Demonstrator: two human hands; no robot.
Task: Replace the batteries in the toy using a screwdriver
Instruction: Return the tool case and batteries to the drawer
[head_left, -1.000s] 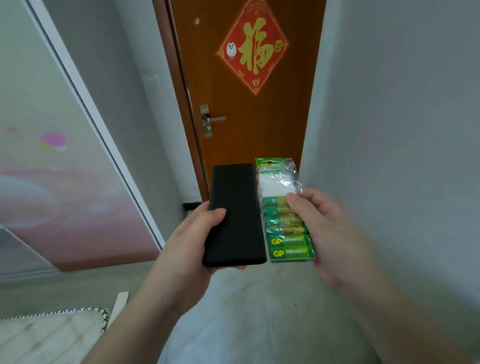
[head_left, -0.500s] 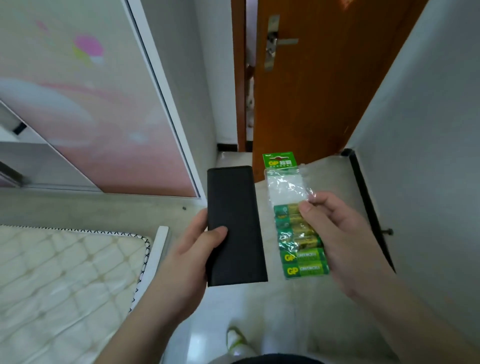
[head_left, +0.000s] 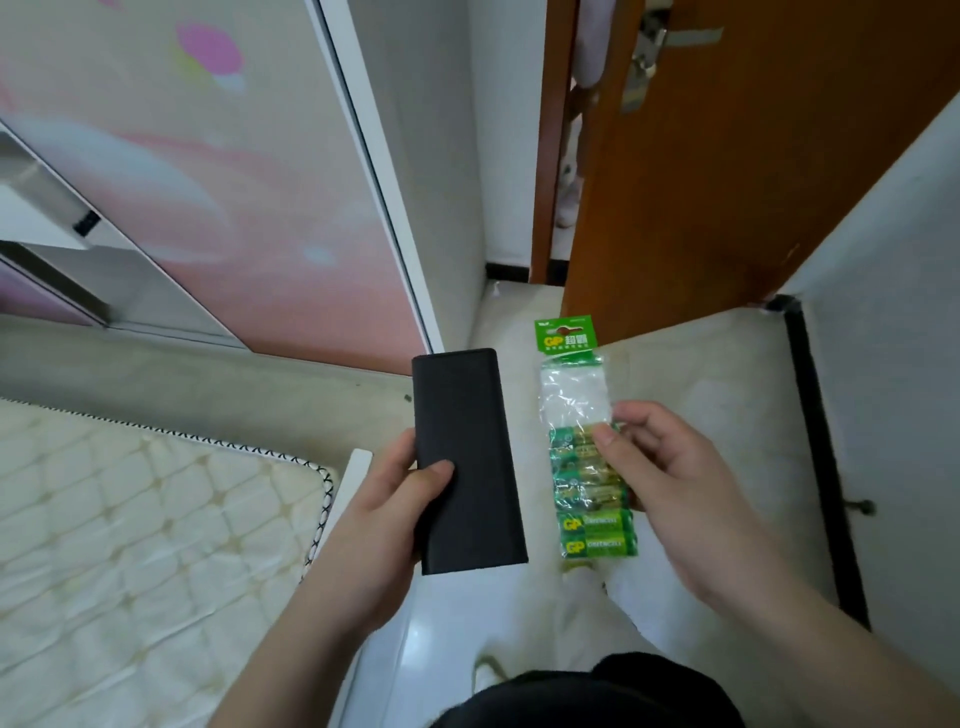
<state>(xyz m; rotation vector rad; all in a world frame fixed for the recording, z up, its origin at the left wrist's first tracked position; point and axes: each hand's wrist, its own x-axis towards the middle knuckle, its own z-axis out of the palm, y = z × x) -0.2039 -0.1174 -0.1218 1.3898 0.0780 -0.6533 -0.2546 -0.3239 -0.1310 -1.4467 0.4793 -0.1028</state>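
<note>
- The left hand (head_left: 387, 519) grips a flat black case (head_left: 467, 460) by its lower half, thumb pressed across the front face and fingers wrapped behind the left edge.
- The black case stands nearly upright in front of the person, its long side running away from the camera; its face is plain, with no visible markings.
- The right hand (head_left: 691, 499) pinches a battery pack (head_left: 584, 447) about midway along its length, thumb on the front and fingers curled behind.
- The battery pack is a clear plastic strip with a green header card at the far end; green and gold cells fill the lower part, and the section just below the card looks see-through and without cells.
- Case and pack are held side by side, near each other but apart, the pack to the right.
- Both are held above a pale tiled floor (head_left: 691, 395).
- A quilted mattress (head_left: 140, 525) lies at the lower left.
- A brown wooden door (head_left: 727, 171) with a metal handle stands ajar ahead.
- A pink sliding wardrobe panel (head_left: 208, 197) fills the upper left.
</note>
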